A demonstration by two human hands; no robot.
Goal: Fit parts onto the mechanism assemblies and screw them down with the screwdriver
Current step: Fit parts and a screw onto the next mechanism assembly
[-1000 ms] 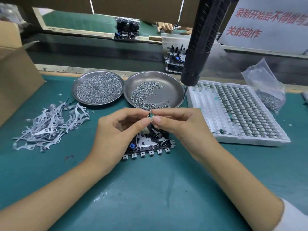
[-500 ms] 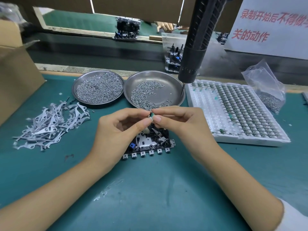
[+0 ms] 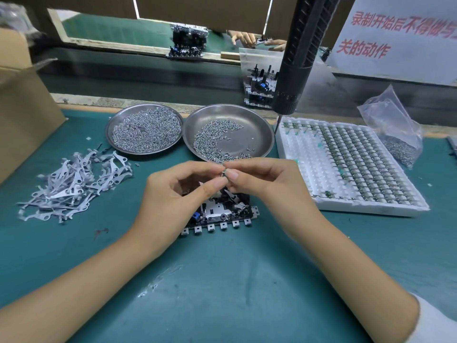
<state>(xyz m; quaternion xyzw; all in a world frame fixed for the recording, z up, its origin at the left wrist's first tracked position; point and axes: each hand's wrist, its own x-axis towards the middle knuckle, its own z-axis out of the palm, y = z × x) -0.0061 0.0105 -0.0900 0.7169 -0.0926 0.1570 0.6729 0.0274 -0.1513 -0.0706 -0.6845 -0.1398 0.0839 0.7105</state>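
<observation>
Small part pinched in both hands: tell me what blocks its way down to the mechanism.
Nothing visible blocks it. The small part, pinched by left hand and right hand, hangs directly above the mechanism assembly, with only the fingers around it.

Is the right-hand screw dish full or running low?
Running low. The right dish shows bare steel over much of its floor, with screws only in a thin band; the left dish is covered nearly rim to rim.

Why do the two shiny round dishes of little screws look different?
The left dish is heaped almost full of screws, hiding its bottom. The right dish holds fewer, scattered mostly on its left and near side, with bare metal showing. The right dish also looks a bit bigger. Both are round, silvery and sit touching on the green mat.
</observation>
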